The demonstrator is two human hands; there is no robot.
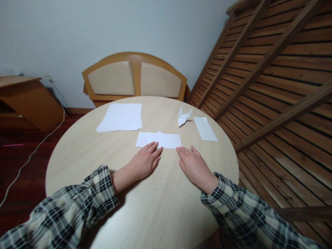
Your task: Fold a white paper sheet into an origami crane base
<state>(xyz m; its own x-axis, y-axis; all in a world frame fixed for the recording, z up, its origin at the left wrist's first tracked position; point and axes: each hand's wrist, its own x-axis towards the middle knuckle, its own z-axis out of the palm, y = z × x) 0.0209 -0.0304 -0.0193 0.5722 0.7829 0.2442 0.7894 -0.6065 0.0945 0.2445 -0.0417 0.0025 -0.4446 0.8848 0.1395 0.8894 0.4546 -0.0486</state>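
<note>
A folded sheet of white paper (168,140) lies flat in front of me, long side across, with a small point sticking up at the middle of its far edge. My left hand (146,159) rests with its fingers stretched out over the near edge of this paper, left of its middle. At the near right corner, the fingertips of my right hand (193,165) touch the paper; that hand also lies flat, fingers extended. Neither hand grips anything. Beyond the paper, to the right, stands a folded white paper crane (184,117).
All of this is on a round light wood table (103,152). A stack of white sheets (121,117) lies at the far left, a white paper strip (205,129) at the right. A padded headboard (135,74) stands behind; slatted wood panels (272,69) lean along the right.
</note>
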